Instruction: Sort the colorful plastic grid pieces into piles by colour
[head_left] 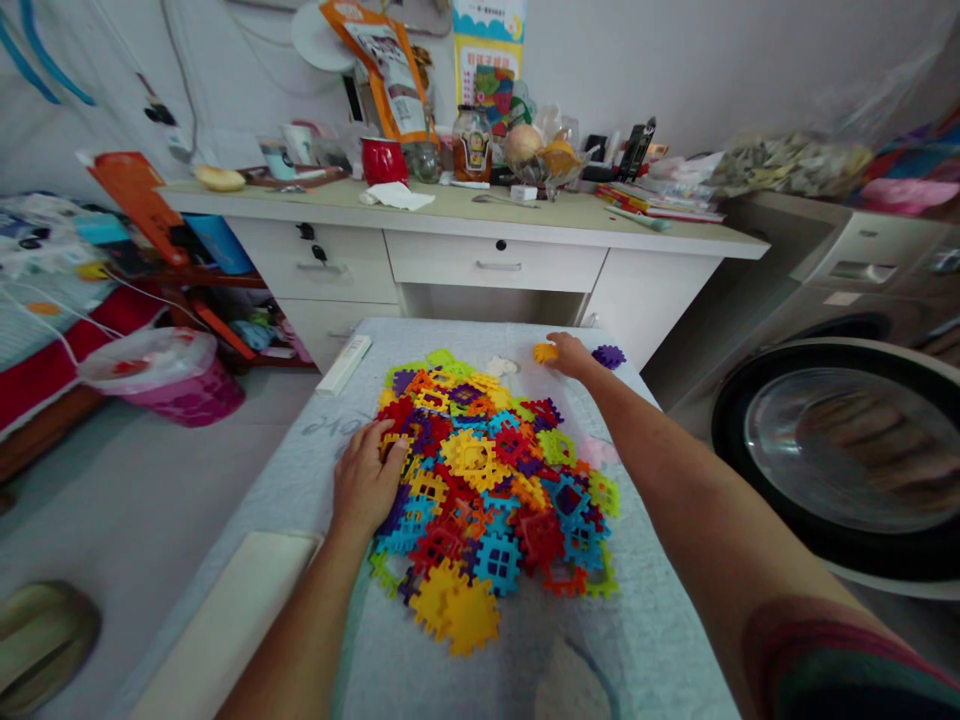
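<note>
We see the two hands well apart over a table (667, 620) spread with a pale cloth. The left hand (367, 480) rests on the left edge of a heap of toothed plastic pieces (476, 458), its thumb and index finger spread over the ones there; we cannot tell whether it grips any of them. The right hand (571, 356) reaches past the heap to the far side of the table, its fingertips at a yellow-orange piece (544, 353). That spot is small and partly covered, so we cannot be sure whether the fingers pinch the piece or only touch it.

We judge the work to be at an early stage. Only the yellow-orange piece and a purple piece (608, 356), just beyond the right wrist, lie clear of the heap on the far part of the cloth. Everything else is left mixed together in the middle: red, blue, green, orange, purple and yellow, many overlapping and lying at odd tilts. At the near edge of the heap, large yellow pieces (456, 607) lie with no hand on them.
</note>
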